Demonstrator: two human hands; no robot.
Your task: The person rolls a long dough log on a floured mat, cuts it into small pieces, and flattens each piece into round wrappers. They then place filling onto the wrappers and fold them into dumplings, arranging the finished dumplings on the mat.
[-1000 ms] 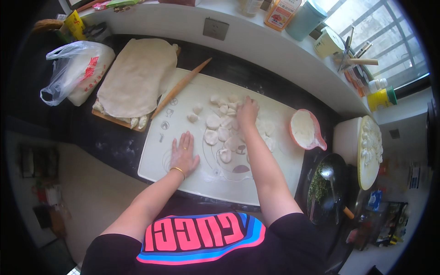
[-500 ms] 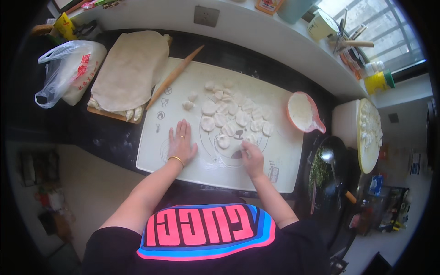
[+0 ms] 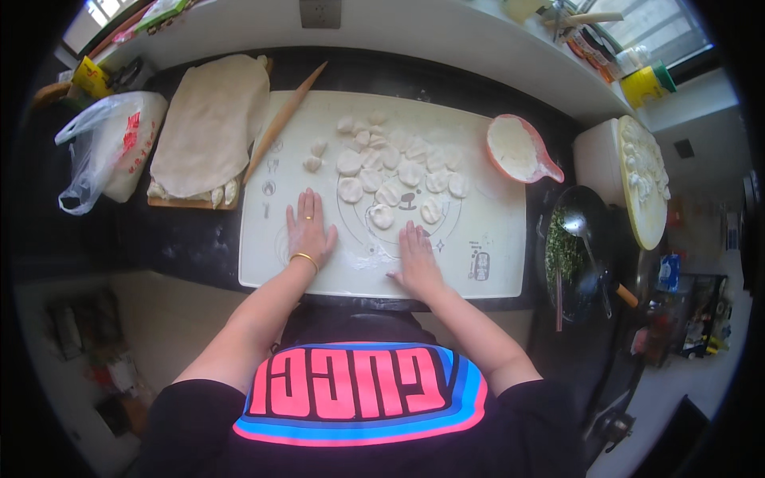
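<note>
On a white silicone kneading mat (image 3: 498, 231), my left hand (image 3: 309, 229) lies flat with its fingers stretched out and holds nothing. To its right, my right hand (image 3: 418, 261) also rests palm down, fingers extended, empty. Just beyond the right fingertips is a flattened round of dough (image 3: 431, 210). Another dough round (image 3: 382, 216) sits nearby, between the two hands. Several more floured dough pieces (image 3: 370, 179) are grouped on the far middle of the mat. Two small dough lumps (image 3: 311, 163) lie beyond my left hand.
A wooden rolling pin (image 3: 285, 121) slants along the mat's left edge. Left of it, a sheet of dough (image 3: 209, 127) covers a wooden board, beside a plastic bag (image 3: 119, 147). At right stand a pink bowl of flour (image 3: 539, 151), a pan of chopped greens (image 3: 594, 239) and a round tray (image 3: 645, 227).
My right hand has opened from a pinch and drawn back toward me, lying flat. The dough round it was touching now lies free. My left hand stays flat; the view has shifted slightly.
</note>
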